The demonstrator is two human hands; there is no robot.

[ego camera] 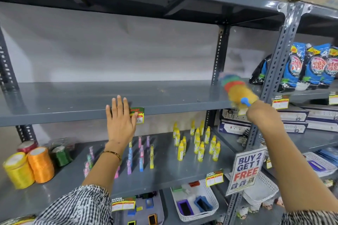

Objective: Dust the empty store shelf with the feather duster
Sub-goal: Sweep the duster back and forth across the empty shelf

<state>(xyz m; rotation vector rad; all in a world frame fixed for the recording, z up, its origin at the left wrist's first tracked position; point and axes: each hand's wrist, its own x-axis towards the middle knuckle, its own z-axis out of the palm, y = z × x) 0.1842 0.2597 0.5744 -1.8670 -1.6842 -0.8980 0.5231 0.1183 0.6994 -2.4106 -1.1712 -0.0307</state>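
Observation:
The empty grey metal shelf (76, 97) runs across the middle of the view, with a few specks of dirt near its centre. My right hand (259, 115) grips the blue handle of a multicoloured feather duster (236, 87), whose blurred head lies on the shelf's right end beside the perforated upright. My left hand (120, 120) is open, fingers together and pointing up, held flat in front of the shelf's front edge next to a price tag (138, 115).
The shelf below holds ribbon spools (29, 166) at left, small coloured packs and yellow bottles (197, 142). Blue detergent pouches (311, 67) fill the neighbouring bay at right. A "Buy 2 Get 1 Free" sign (246, 170) hangs on the upright. White baskets sit lower down.

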